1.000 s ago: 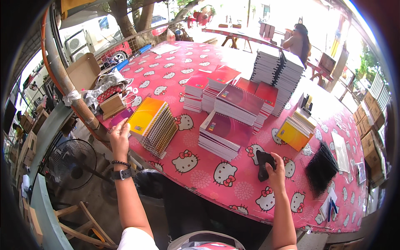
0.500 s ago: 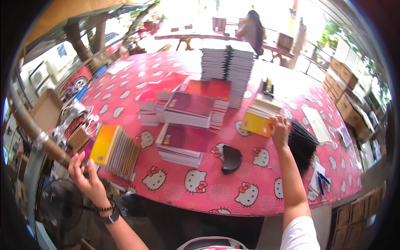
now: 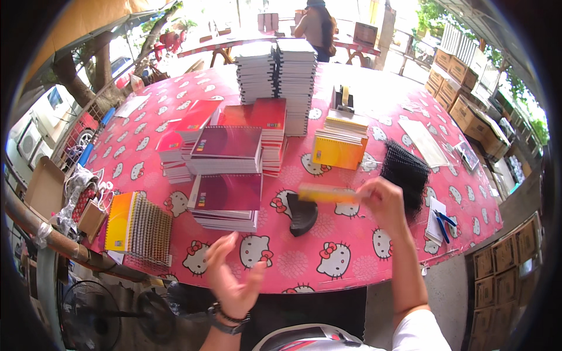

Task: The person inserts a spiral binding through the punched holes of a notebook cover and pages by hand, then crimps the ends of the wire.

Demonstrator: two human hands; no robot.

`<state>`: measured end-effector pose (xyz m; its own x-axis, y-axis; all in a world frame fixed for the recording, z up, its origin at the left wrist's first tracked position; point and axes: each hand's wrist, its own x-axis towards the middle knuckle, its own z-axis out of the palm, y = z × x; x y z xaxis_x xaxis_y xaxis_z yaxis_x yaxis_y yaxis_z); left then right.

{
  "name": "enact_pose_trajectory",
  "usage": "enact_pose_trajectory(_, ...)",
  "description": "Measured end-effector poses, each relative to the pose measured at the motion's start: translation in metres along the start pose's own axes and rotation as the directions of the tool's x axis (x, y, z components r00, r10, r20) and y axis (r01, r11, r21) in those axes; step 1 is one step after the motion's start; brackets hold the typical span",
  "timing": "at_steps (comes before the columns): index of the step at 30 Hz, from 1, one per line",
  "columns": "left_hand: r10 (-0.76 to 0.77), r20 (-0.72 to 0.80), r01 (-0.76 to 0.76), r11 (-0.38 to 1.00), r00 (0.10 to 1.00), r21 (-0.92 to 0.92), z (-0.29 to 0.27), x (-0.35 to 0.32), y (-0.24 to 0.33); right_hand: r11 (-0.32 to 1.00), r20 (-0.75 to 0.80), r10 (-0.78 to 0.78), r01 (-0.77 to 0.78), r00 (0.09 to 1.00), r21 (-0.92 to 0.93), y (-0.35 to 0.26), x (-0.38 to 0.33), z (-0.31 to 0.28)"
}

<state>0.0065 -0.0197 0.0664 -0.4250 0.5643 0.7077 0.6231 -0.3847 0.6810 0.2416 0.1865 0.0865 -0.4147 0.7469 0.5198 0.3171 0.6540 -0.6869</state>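
- Above the pink patterned tablecloth (image 3: pixel 351 257), the right hand (image 3: pixel 383 202) was clamped on a yellow notebook (image 3: pixel 328 193), held level and blurred with motion, just over the dark wedge-shaped tool (image 3: pixel 302 214).
- Nearer the table's front edge, the left hand (image 3: pixel 234 278) hovered with fingers spread, gripping nothing.
- Doing this step well likely called for keeping the notebook flat and a thumb firm on its cover, so the pages stayed squared.
- Bringing the free hand under the far end seemed wise before setting it down.
- Black spiral coils (image 3: pixel 404 172) lay just right of the gripping hand, so a clear path mattered.
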Motion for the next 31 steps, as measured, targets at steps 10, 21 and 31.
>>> enact_pose_trajectory(10,-0.419,0.391,0.549,0.769,0.819,-0.327,0.025,-0.047,-0.046,0.964,0.205,0.050,-0.101,0.977,0.247,-0.021,-0.094,0.066)
enact_pose_trajectory(21,0.133,0.506,-0.267,0.942,0.852,0.202,0.056,-0.027,-0.007,0.998,0.148,0.061,-0.062,0.987,0.003,0.059,-0.028,0.009)
enact_pose_trajectory(31,0.131,0.485,-0.250,0.949,0.865,0.190,0.054,-0.028,-0.009,0.889,-0.028,0.089,-0.092,0.996,-0.449,0.095,-0.010,0.015)
